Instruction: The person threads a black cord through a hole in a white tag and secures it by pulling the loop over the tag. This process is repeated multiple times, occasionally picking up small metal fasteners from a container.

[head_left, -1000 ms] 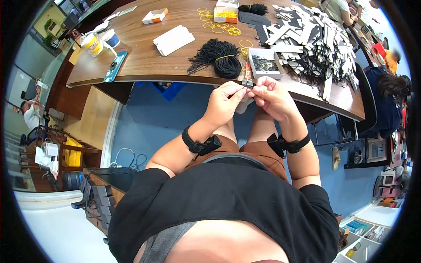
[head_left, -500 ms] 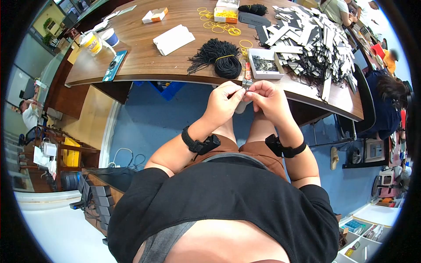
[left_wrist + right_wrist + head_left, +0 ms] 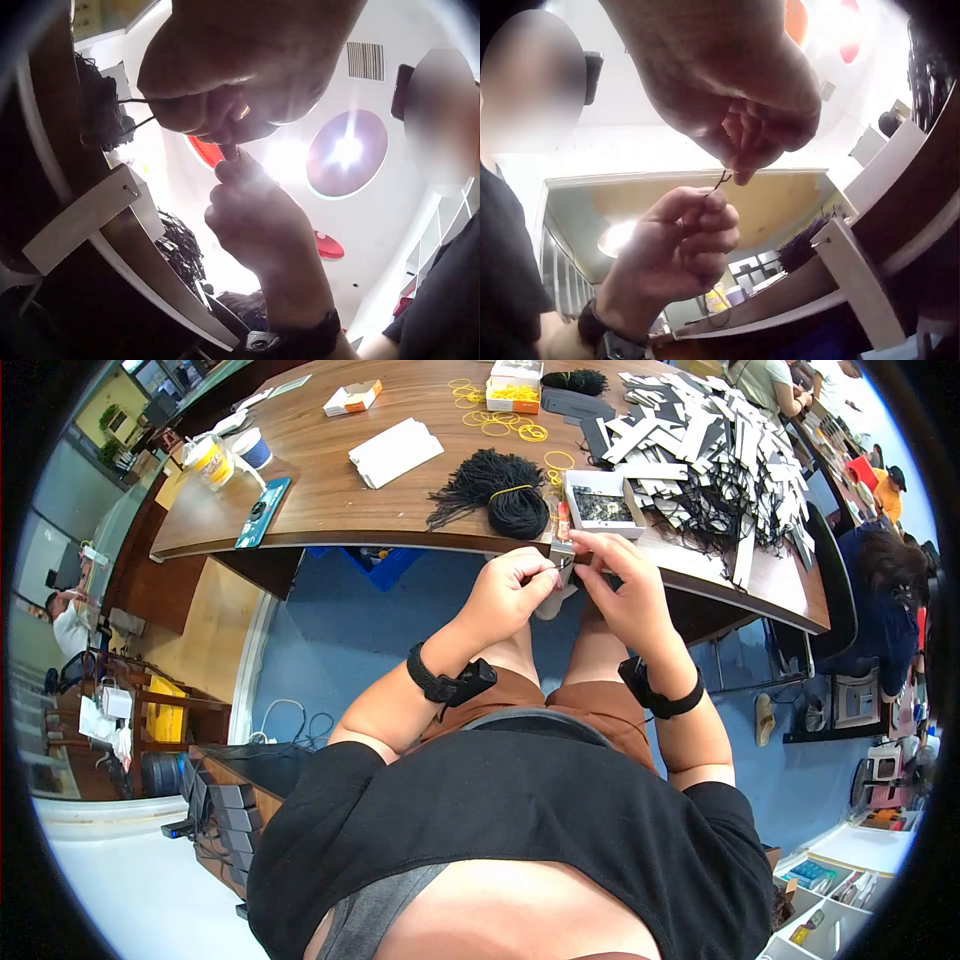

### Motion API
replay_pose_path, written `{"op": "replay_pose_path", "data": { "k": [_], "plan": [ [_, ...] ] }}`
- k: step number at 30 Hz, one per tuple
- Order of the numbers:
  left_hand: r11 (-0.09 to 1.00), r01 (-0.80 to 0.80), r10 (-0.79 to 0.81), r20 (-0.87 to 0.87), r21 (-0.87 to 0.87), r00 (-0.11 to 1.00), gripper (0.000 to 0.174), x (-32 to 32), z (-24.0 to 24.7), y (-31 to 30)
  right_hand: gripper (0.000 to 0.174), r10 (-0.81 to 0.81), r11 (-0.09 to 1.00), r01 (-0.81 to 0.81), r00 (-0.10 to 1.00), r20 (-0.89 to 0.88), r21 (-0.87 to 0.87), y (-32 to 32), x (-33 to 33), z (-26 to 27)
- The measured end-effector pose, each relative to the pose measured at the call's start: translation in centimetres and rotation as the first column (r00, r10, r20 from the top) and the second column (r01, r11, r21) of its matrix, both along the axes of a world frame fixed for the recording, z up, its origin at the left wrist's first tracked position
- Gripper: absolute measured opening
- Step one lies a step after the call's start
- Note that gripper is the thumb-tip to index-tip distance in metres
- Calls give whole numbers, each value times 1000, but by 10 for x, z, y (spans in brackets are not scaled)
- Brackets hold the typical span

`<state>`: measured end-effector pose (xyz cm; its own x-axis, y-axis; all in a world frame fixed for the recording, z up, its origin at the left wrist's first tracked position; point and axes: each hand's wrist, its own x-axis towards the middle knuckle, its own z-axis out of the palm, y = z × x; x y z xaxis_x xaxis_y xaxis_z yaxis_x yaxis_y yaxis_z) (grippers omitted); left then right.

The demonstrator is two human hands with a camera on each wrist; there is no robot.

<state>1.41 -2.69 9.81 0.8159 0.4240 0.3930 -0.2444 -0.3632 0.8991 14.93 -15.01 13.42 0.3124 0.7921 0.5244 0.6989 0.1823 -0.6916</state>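
My left hand (image 3: pixel 512 592) pinches a thin black cord (image 3: pixel 721 180) between thumb and forefinger, just off the table's front edge. A short forked end stands up from the fingertips in the right wrist view. Two strands of the cord come out behind the hand in the left wrist view. Close by on the right is my right hand (image 3: pixel 628 585), its thumb and forefinger parted, a fingertip right beside the cord's end. Near both hands, a pale strip-shaped tag (image 3: pixel 859 285) with a small hole juts past the table edge.
On the table (image 3: pixel 300 490) lie a bundle of black cords (image 3: pixel 518 515), an open white box (image 3: pixel 607 505) and a large heap of black and white tags (image 3: pixel 700 450). Yellow rubber bands (image 3: pixel 505 425), white cards (image 3: pixel 397 452) and a phone (image 3: pixel 263 513) lie farther off.
The right hand's thumb and forefinger have spread and drawn off from the left fingertips, where they were pinched together. The left hand keeps its pinch, nearly in place.
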Motion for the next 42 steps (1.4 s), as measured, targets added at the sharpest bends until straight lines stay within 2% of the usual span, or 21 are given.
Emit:
{"op": "replay_pose_path", "data": {
  "k": [1,2,5,8,11,14,17,20,22,24,25,28,29,30,31,32,35,36,39,41,42],
  "plan": [
    [1000,15,-16,-7,-26,1000,15,0,0,1,35,10,1000,-13,995,100,26,0,0,6],
    [1000,12,-13,-12,-14,1000,15,0,1,0,42,42,999,-43,995,96,1,-2,1,8],
    [999,5,-5,-17,36,1000,15,0,6,-2,35,95,985,-91,995,23,-145,-2,8,8],
    [996,0,0,-1,92,1000,15,0,6,-3,22,75,981,-85,995,-63,-172,-1,11,1],
    [995,-7,8,0,103,1000,15,1,6,-4,12,50,970,-108,966,-254,-219,-3,7,6],
    [993,-24,25,-2,118,1000,14,1,8,-5,10,48,987,-82,969,-241,-137,-3,7,-3],
    [986,-55,51,30,158,998,14,4,8,-6,10,40,997,-58,945,-323,-44,-3,3,-14],
    [978,-71,68,19,194,997,14,5,7,-5,8,-27,998,37,984,-177,51,-3,-3,-17],
    [977,-66,69,-8,201,998,14,5,7,-4,10,-116,979,93,986,122,180,-3,-6,-15],
    [982,-129,137,-50,139,989,16,6,10,-8,18,-223,929,74,893,391,362,0,-3,-18],
    [981,-161,169,-74,108,983,17,5,11,-9,19,-231,930,66,870,435,362,-2,-2,-18],
    [959,-151,185,-127,238,975,19,1,-1,8,21,-255,929,48,802,541,367,-7,-3,-19],
    [995,-84,71,-191,-57,979,19,-1,-3,11,22,-244,930,26,788,565,366,-9,-3,-21],
    [935,-26,-56,-220,-353,974,20,-2,-2,13,22,-232,932,5,775,588,362,-10,-4,-23],
    [787,16,-182,-207,-616,961,20,-4,-1,14,22,-220,933,-19,758,613,358,-11,-4,-25],
    [574,52,-227,-97,-818,969,18,-5,-2,15,23,-204,929,-59,745,636,366,-11,-4,-29],
    [196,112,-317,45,-974,948,18,-5,-8,9,26,-119,932,-144,746,655,333,-14,-11,-36],
    [177,119,-338,53,-977,940,17,-5,-10,6,27,-83,935,-174,740,668,309,-14,-12,-38],
    [414,145,-334,-2,-899,943,14,-9,-7,-4,25,-72,945,-139,794,604,296,-12,-14,-31],
    [658,86,-235,-96,-748,967,13,-9,4,-15,20,-201,929,12,854,479,369,-9,-15,-29],
    [760,49,-177,-133,-648,975,13,-9,9,-19,15,-223,942,93,891,396,322,-9,-15,-29]
  ]
}}
